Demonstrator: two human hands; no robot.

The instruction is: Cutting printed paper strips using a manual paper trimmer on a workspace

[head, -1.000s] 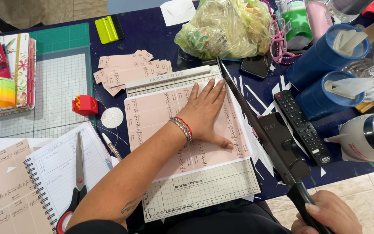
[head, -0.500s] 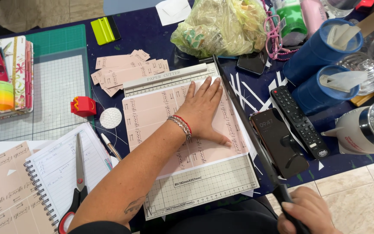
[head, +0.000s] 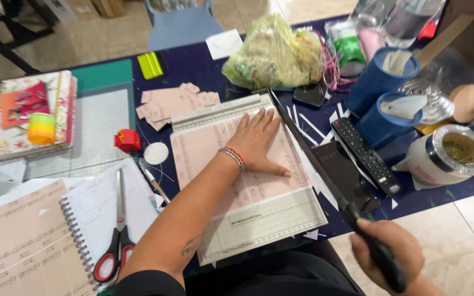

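My left hand (head: 256,141) lies flat, fingers spread, on a pink printed sheet (head: 204,151) that rests on the white gridded base of a paper cutter (head: 272,219). My right hand (head: 385,249) grips the black handle of the cutter's long blade arm (head: 308,148), at the bottom right. The arm slants from the base's far right corner down toward me, low over the sheet's right edge. A beaded bracelet circles my left wrist.
Cut pink slips (head: 174,101) lie behind the cutter. Scissors (head: 117,230) rest on a spiral notebook (head: 97,211) at left, beside a red sharpener (head: 127,140). At right sit a remote (head: 366,156), blue cups (head: 377,82), a metal-rimmed cup (head: 448,153) and a plastic bag (head: 275,55).
My right hand has swung the blade arm down toward the sheet's edge. My left hand has stayed flat on the pink sheet.
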